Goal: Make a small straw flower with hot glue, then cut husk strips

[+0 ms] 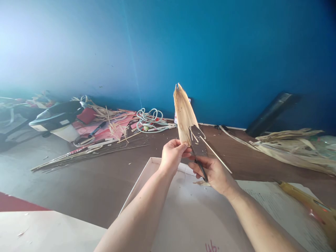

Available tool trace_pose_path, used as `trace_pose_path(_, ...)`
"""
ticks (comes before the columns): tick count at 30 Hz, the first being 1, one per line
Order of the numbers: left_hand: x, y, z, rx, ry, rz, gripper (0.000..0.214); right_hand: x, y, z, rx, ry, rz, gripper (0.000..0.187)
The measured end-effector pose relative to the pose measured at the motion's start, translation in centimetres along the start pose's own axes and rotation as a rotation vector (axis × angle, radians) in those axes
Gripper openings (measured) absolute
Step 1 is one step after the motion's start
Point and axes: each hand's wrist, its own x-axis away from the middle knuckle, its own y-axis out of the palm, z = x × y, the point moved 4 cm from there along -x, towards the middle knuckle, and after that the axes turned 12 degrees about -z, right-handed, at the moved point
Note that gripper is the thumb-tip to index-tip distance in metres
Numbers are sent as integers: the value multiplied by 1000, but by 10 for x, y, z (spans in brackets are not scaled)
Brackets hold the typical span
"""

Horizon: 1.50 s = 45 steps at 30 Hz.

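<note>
My left hand pinches the lower end of a dried corn husk, which stands upright with a split tip. In my right hand is a pair of dark-handled scissors. Their blades point up along the husk's right side, where the edge is ragged and thin slivers hang off. Both hands are close together above a shallow white cardboard box. A small husk scrap lies in the box beneath my right hand.
A coiled pale cable, pink paper and loose husk strips crowd the back left, with thin wires before them. Long dried husks lie at right. A yellow glue gun rests on a printed sheet.
</note>
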Motion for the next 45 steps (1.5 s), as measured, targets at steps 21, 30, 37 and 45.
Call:
trace_pose_path(21,2,2,0,21,-11,3,19,0,-2,0,65,-24,18,42)
trace_pose_path(30,2,3,2,77,-30,-2,18,1,-2,2,130,-30,44,37)
trace_pose_path(37,3,4,2,73,-35,-13,13,2,-2,-2,151,-42,47,41)
trace_pose_path(45,2,2,1,89,-41,-44,17,1,-2,-2,186,-43,74,39)
